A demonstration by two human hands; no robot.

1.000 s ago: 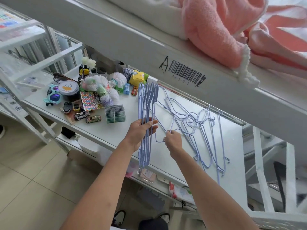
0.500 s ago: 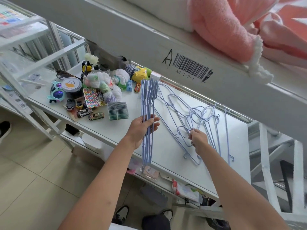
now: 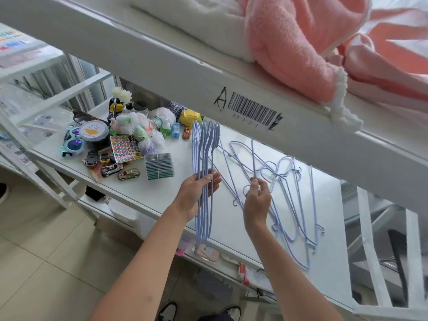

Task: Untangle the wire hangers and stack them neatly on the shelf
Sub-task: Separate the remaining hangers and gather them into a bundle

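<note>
A bundle of several light blue wire hangers stands on edge above the white shelf, and my left hand is shut around its middle. To its right, a loose tangle of blue wire hangers lies flat on the shelf. My right hand pinches the hook of one hanger from that tangle between thumb and fingers, lifting it slightly off the shelf.
The shelf's left half holds toy cars, a sticker sheet, a green card stack, sunglasses, a round tin and bagged items. A white beam with a barcode overhangs. Pink towels lie above.
My right hand moved left from the tangle's middle and now lifts one hanger by its hook. My left hand keeps the bundle in about the same place.
</note>
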